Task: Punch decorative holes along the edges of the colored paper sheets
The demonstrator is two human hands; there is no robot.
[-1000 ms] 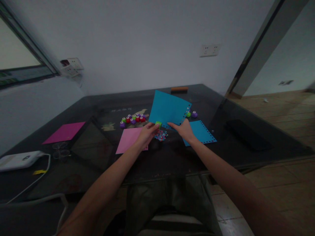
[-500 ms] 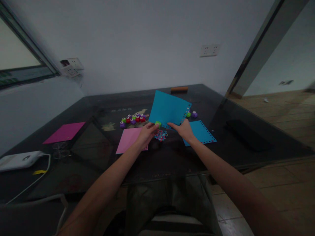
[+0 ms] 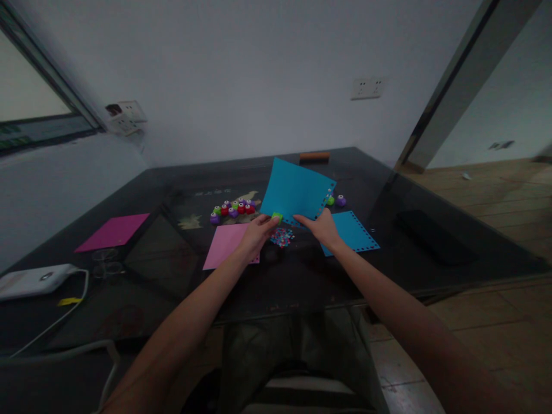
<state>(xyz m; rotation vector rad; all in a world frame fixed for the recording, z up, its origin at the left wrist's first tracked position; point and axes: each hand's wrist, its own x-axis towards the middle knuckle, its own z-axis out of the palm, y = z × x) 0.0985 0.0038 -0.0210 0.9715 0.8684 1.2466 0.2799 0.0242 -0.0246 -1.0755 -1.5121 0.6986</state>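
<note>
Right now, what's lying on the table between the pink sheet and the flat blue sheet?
A small pile of confetti, just below the two hands, in the head view.

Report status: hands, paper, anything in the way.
Left hand grips green punch at lower edge of blue sheet. Right hand holds the sheet tilted up. Confetti pile lies beneath; nothing blocks.

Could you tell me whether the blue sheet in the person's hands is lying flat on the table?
No, the blue sheet is held tilted up above the table.

Matt blue paper sheet (image 3: 295,192), glossy green plastic punch (image 3: 277,217), and a smooth, reflective dark glass table (image 3: 172,259).
</note>
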